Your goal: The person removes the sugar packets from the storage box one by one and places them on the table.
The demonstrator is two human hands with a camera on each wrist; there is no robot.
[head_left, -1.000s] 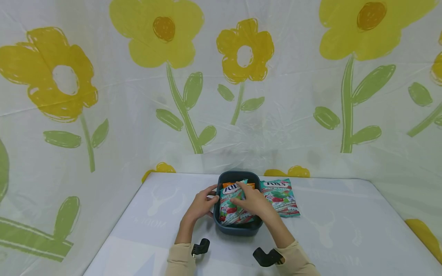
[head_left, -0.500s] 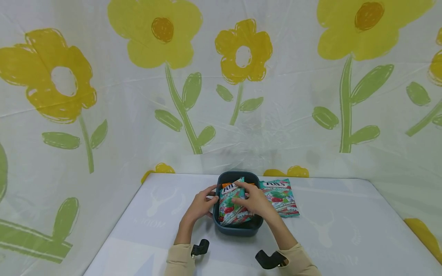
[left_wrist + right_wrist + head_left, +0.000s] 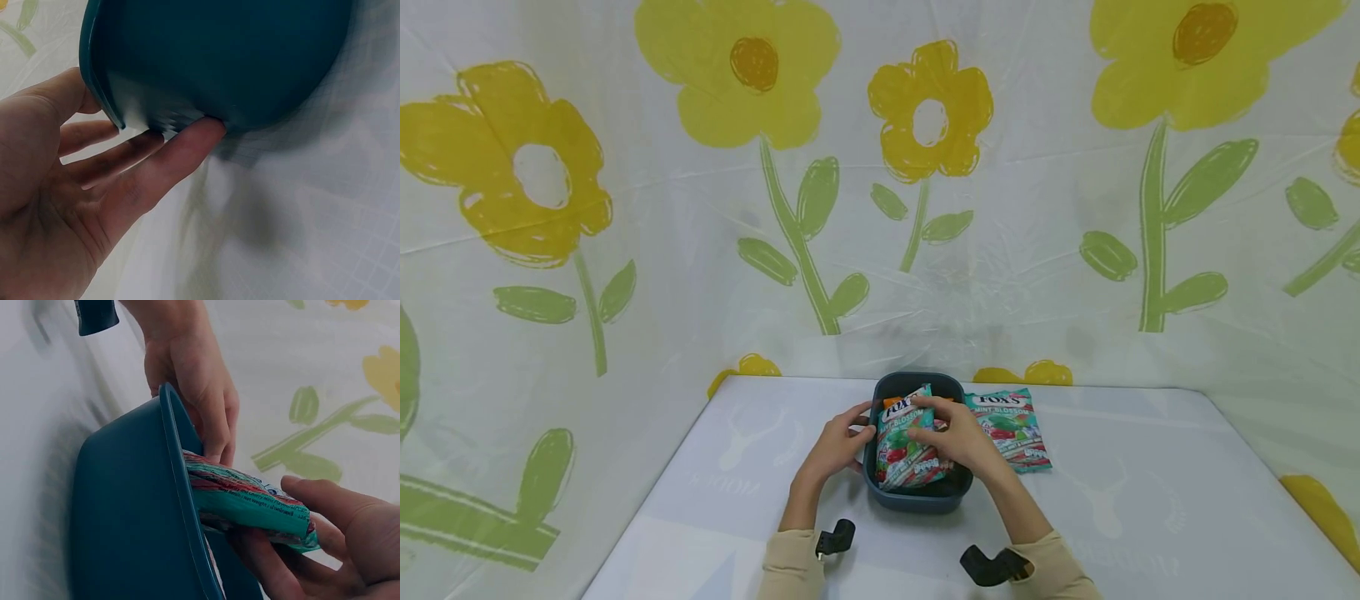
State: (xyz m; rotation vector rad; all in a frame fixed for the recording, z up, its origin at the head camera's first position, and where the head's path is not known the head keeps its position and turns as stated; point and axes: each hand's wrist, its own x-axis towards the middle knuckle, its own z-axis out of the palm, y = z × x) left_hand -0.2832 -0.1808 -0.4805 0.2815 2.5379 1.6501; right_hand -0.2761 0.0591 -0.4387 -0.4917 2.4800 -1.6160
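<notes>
A white cloth (image 3: 1037,250) printed with yellow flowers and green leaves stands behind and to both sides. Before it spreads the pale surface (image 3: 1150,500), faintly patterned, its far edge close to the cloth. On the far part of that surface, near the middle, sits a dark blue-green container (image 3: 917,503) with rounded corners, its opening facing up.

Beige sleeves (image 3: 790,558) come in from the near edge, one on each side. The left hand (image 3: 838,439) holds the container's left side: its grip is closed on the rim and wall, the thumb at the rim and the fingers against the outside. The right hand (image 3: 958,435) reaches over the container's right side, its grip pinching a teal bag (image 3: 898,454) marked FOX'S – thumb on one face, fingers on the other. The bag is tilted, partly inside the container and partly above its rim.

A matching bag (image 3: 1011,417) lies flat on the surface just to the right of the container. Black wrist pieces (image 3: 992,567) project at both cuffs. Smallest to the eye is an orange packet (image 3: 892,402) – mostly hidden – in the container's far part.
</notes>
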